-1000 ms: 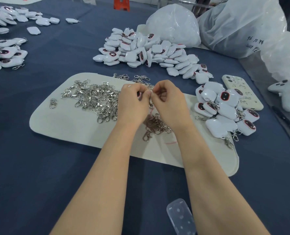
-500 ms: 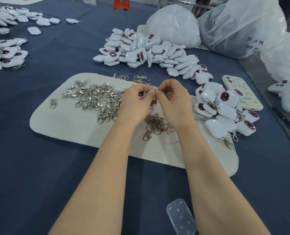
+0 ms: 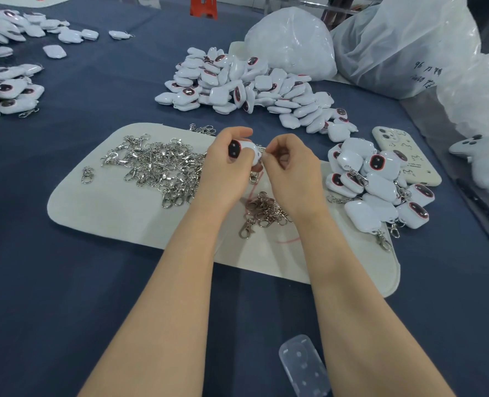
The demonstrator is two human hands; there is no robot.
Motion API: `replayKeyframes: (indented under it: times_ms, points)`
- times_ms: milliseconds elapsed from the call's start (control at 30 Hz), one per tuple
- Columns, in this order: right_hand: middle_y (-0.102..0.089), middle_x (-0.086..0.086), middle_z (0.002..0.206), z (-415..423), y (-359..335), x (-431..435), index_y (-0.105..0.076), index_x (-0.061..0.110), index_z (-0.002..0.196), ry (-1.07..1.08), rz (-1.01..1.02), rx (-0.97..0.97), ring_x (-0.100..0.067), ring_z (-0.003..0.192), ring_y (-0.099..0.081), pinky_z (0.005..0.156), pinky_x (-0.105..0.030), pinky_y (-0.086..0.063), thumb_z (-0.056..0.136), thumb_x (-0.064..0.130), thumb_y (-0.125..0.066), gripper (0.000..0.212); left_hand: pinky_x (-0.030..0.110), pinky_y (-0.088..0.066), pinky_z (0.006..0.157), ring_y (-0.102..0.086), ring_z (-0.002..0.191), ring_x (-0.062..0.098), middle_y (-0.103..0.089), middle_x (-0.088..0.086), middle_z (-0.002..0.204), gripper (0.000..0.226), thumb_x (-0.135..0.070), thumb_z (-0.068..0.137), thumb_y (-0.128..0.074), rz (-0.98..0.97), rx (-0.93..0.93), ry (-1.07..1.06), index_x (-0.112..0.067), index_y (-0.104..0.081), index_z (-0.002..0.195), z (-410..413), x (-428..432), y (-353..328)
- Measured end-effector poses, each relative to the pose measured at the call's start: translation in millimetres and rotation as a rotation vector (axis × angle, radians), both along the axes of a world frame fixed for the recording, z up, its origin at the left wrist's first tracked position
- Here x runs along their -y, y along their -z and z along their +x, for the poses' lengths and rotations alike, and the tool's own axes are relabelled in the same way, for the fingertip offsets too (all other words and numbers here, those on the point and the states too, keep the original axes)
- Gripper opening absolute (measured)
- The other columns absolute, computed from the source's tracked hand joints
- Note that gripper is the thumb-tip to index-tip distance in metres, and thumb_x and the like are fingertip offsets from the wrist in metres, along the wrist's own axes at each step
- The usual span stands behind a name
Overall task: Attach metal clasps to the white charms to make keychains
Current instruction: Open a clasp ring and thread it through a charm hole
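Blue cloth covers the whole worktable, and nearest lies a clear plastic case [image 3: 303, 365] between the two forearms. Beyond it a cream felt mat [image 3: 100, 213] carries a small cluster of copper-toned clasps [image 3: 264, 209] and, to the left, a big tangle of silver clasps [image 3: 160, 167].

Above the mat the hands have risen a little and drawn slightly apart since a second ago. The left hand [image 3: 223, 173] has rolled the white charm [image 3: 247, 150] it grips, so its dark, red-rimmed face, hidden between the fingertips before, now looks up at the camera. The right hand [image 3: 292, 173] stays curled, its fingertips pinching a metal clasp [image 3: 261, 150] against the charm's right end. Only a glint of that metal shows, so I cannot tell whether the ring is through yet. The turn looks like a check or a final seating of the join, which suggests this piece is nearly done.

Just right of the hands sits a heap of finished keychains [image 3: 380, 184], where this one probably goes, beside a cream phone [image 3: 403, 156]. Farther off a large pile of bare charms [image 3: 243, 81] waits in front of plastic bags [image 3: 292, 44], so much work remains.
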State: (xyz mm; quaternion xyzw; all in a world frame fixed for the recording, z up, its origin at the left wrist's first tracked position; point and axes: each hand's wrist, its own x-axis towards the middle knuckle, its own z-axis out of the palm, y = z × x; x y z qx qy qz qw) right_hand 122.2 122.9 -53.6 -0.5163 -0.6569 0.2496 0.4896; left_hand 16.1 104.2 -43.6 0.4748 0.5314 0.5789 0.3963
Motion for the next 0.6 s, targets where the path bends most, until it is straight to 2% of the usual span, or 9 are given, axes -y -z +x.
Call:
replayKeyframes:
  times_ms: [100,167,233,367,467,600]
  points:
    - [-0.055,0.014,0.075,0.4,0.9,0.4,-0.053,0.021,0.084,-0.008,0.007,0.036,0.000,0.067,-0.051,0.066,-0.008,-0.040,0.087,0.005,-0.057,0.017,0.026,-0.052,0.077,-0.057,0.069,0.005,-0.053,-0.002,0.086,0.032,-0.001,0.088,-0.046,0.008,-0.049,-0.012,-0.022,-0.056,0.111,0.5,0.1,1.5]
    - [-0.054,0.014,0.075,0.3,1.6,0.5,-0.053,0.020,0.085,-0.008,0.010,0.059,-0.001,0.067,-0.050,0.065,-0.008,-0.040,0.087,0.005,-0.056,0.016,0.029,-0.052,0.078,-0.057,0.063,-0.001,-0.053,0.003,0.087,0.032,-0.002,0.088,-0.046,0.011,-0.069,-0.015,-0.021,-0.056,0.112,1.0,0.1,2.2]
    - [-0.054,0.014,0.074,-0.2,2.3,0.1,-0.052,0.020,0.084,-0.006,0.009,0.069,-0.003,0.067,-0.050,0.065,-0.010,-0.040,0.087,0.004,-0.055,0.017,0.030,-0.052,0.077,-0.054,0.056,-0.007,-0.051,0.001,0.083,0.032,-0.002,0.089,-0.045,0.014,-0.082,-0.020,-0.020,-0.056,0.113,0.7,-0.3,2.5]
    - [-0.053,0.012,0.077,-0.4,3.5,-0.2,-0.052,0.019,0.087,-0.014,0.013,0.123,-0.004,0.070,-0.049,0.067,-0.012,-0.040,0.088,0.003,-0.053,0.017,0.030,-0.051,0.080,-0.053,0.061,0.000,-0.053,-0.001,0.086,0.033,-0.002,0.089,-0.045,0.013,-0.097,-0.034,-0.019,-0.056,0.115,0.0,-1.8,3.3]
    - [-0.054,0.006,0.083,-0.7,2.0,0.0,-0.053,0.018,0.089,-0.017,0.028,0.189,-0.002,0.071,-0.046,0.067,-0.007,-0.036,0.087,0.000,-0.051,0.018,0.025,-0.051,0.074,-0.051,0.056,-0.006,-0.052,0.000,0.089,0.032,-0.002,0.090,-0.045,0.023,-0.110,-0.026,-0.021,-0.054,0.113,-0.3,-2.0,4.3]
    - [-0.054,-0.003,0.091,-2.5,-3.3,1.4,-0.057,0.006,0.094,-0.023,0.046,0.293,-0.012,0.077,-0.045,0.068,-0.016,-0.031,0.085,-0.005,-0.047,0.018,0.032,-0.051,0.077,-0.049,0.065,0.005,-0.052,-0.008,0.084,0.032,-0.003,0.090,-0.045,0.006,-0.101,-0.029,-0.020,-0.056,0.115,-1.1,-3.0,6.1]
